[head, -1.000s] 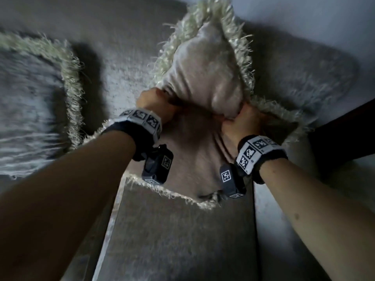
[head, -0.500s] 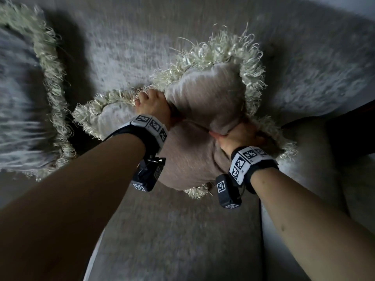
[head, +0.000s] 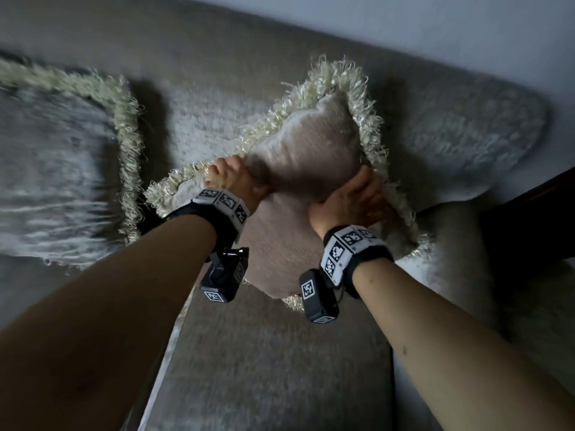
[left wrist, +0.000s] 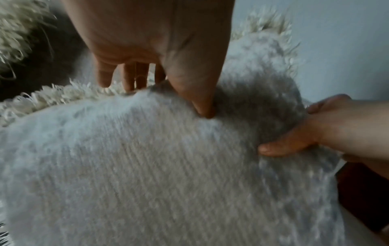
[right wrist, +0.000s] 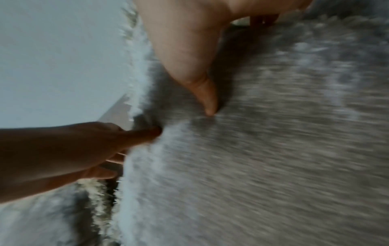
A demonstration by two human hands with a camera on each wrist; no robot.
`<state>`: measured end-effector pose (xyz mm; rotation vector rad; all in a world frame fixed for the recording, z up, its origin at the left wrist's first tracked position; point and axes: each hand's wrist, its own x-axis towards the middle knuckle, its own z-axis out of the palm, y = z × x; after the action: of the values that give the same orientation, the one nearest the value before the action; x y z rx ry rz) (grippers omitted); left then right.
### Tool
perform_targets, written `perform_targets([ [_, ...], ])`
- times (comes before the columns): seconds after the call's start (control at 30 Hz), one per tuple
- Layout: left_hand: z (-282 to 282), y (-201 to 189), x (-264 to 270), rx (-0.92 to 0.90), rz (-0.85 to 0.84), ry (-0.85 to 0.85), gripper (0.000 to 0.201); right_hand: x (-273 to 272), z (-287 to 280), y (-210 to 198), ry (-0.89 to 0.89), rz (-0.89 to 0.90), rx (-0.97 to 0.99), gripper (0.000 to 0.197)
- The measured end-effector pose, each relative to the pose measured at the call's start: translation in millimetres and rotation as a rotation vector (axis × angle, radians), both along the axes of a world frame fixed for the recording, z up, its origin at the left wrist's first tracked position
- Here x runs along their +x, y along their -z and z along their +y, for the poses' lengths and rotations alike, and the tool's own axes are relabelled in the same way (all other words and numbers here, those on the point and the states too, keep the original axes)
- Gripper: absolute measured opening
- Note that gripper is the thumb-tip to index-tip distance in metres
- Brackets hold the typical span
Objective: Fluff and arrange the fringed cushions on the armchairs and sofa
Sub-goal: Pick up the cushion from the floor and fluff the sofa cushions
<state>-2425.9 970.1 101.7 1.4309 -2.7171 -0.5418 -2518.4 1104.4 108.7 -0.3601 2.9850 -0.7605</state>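
A beige cushion with cream fringe (head: 308,150) is held up in front of the grey sofa back (head: 217,57), one corner pointing upward. My left hand (head: 231,178) grips its left edge, thumb on the front (left wrist: 202,106) and fingers behind the fringe. My right hand (head: 354,197) grips the right edge, thumb pressed into the fabric (right wrist: 208,101), its fingers hidden behind the cushion. The cushion (left wrist: 168,166) is squeezed narrow between the two hands. A second fringed cushion (head: 62,169), grey with cream fringe, leans against the sofa back at the left.
The grey sofa seat (head: 264,368) lies below the held cushion. A padded sofa arm (head: 451,244) is at the right, with a dark wooden piece (head: 529,219) beyond it. A pale wall (head: 435,26) runs behind the sofa.
The cushion has dropped and swung, with its corner now pointing up and to the right. Both hands kept their hold and now squeeze its middle from either side. The head view has shifted.
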Motion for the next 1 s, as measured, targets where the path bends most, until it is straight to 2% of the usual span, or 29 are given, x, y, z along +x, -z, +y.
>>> perform_targets([
  [0.1,-7,-41,6,0.026,-0.034,0.002,0.076,14,-21,-40,-0.12,0.079,-0.042,0.101],
  [0.23,-30,-89,33,-0.017,-0.038,0.028,0.068,25,-35,-92,-0.251,0.079,-0.018,0.097],
  [0.43,-74,-144,125,-0.01,0.032,-0.103,0.062,67,-72,-165,-0.365,-0.024,0.05,0.086],
  [0.53,-119,-174,170,-0.058,0.068,-0.14,0.06,98,-116,-191,-0.406,-0.026,0.073,0.072],
  [0.77,-231,-225,283,-0.139,0.104,-0.13,0.053,219,-254,-213,-0.499,-0.04,0.11,0.067],
  [0.87,-286,-231,342,-0.142,0.047,-0.116,0.053,276,-308,-213,-0.523,-0.101,0.151,0.067],
  [1.0,-360,-239,411,-0.131,-0.065,-0.173,0.056,327,-345,-213,-0.526,-0.185,0.202,0.072],
])
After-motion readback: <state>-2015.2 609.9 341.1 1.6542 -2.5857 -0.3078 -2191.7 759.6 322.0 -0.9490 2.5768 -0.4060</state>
